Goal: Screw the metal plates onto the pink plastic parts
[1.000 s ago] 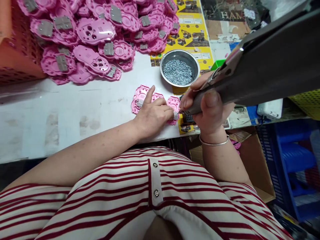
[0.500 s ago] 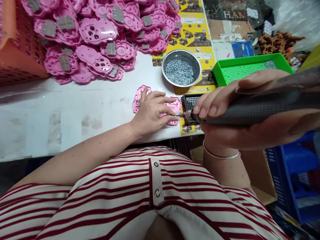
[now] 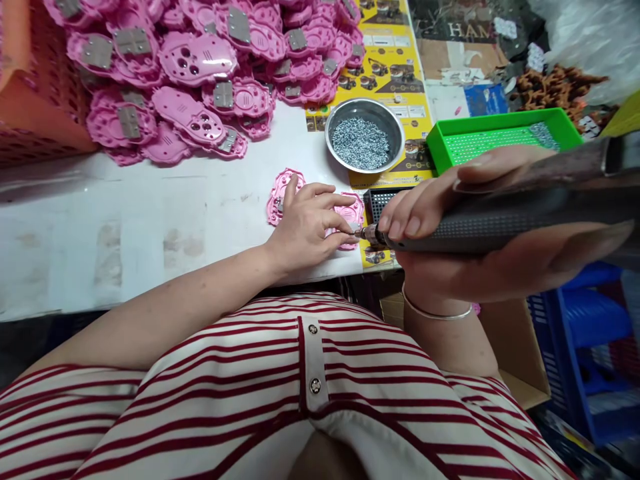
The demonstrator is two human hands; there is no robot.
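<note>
In my right hand (image 3: 450,233) is a dark electric screwdriver (image 3: 480,223), its fingers wrapped round the body. The bit points left and meets a pink plastic part (image 3: 353,210) with a grey metal plate near the table's front edge. My left hand (image 3: 313,223) lies over this part, thumb and index fingertip close together at the bit tip; whether a screw is between them is too small to tell. Its other fingers are spread. Under and beyond its little finger lies a second pink part (image 3: 283,193).
A steel bowl of screws (image 3: 364,135) stands behind my hands, beside a small black tray (image 3: 380,200). A green tray (image 3: 505,133) is at right. Many pink parts (image 3: 197,60) are heaped behind, near an orange basket (image 3: 40,100).
My right hand and the screwdriver have moved slightly left, bringing the bit closer to my left fingertips. My left hand has hardly moved.
</note>
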